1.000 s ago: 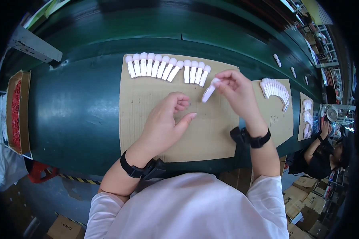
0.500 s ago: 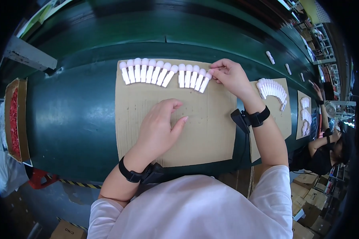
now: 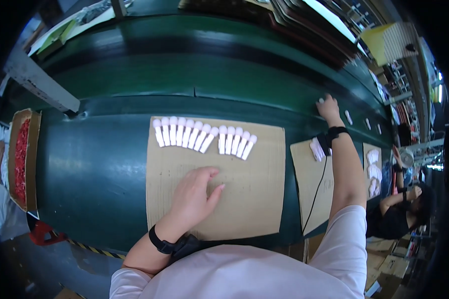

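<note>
Small white sticks with pale pink round heads (image 3: 186, 133) lie fanned in two groups along the far part of a cardboard sheet (image 3: 254, 199). My left hand (image 3: 192, 197) hovers over or rests on the sheet below them, fingers apart and holding nothing. Stretched out to the far right, my right hand (image 3: 329, 108) is closed over the green conveyor belt (image 3: 224, 74). A pale round end (image 3: 321, 100) shows at its fingertips, apparently one of the same sticks; the rest is hidden by the hand. Farther right on the belt lies another stick (image 3: 348, 117).
To the right, a second cardboard sheet (image 3: 309, 184) carries more sticks, partly behind my right wrist. Beyond it, another sheet with sticks (image 3: 373, 172) lies near a co-worker (image 3: 401, 207). A box of red pieces (image 3: 21, 159) stands at left beside a metal post (image 3: 45, 84).
My right hand has left the last stick in the row and reached far right over the belt, closing there. My left hand stays over the sheet. The view has tilted farther out.
</note>
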A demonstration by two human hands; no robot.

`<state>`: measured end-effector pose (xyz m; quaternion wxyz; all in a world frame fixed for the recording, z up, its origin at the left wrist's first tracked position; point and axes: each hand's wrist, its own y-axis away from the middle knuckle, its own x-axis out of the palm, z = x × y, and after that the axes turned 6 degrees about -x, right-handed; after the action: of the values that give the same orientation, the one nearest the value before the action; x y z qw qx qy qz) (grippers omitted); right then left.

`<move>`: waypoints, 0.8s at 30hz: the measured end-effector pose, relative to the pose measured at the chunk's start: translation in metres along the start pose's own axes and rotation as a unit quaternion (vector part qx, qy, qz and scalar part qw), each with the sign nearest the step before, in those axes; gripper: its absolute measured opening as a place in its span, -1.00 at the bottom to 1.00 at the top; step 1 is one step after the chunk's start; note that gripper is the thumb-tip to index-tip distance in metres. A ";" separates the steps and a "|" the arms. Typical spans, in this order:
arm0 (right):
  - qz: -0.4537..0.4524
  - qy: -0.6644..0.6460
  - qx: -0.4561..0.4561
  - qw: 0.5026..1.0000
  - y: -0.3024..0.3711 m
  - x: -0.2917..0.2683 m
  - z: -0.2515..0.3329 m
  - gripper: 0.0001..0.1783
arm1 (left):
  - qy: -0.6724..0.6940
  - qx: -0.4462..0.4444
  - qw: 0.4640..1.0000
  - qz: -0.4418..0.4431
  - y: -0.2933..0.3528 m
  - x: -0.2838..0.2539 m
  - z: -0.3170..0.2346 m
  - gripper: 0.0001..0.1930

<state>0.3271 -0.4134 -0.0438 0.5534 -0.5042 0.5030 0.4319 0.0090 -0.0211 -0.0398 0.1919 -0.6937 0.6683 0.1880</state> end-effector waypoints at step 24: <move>0.143 -0.488 -0.325 0.797 0.280 -0.105 0.148 -0.78 | 0.240 -0.042 0.967 0.078 0.006 -0.009 -0.009 -0.71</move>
<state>0.0562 -0.2304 0.0236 0.4611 -0.2993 0.0625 0.8330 0.0029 -0.0185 -0.0274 -0.0188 -0.6715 0.7385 0.0580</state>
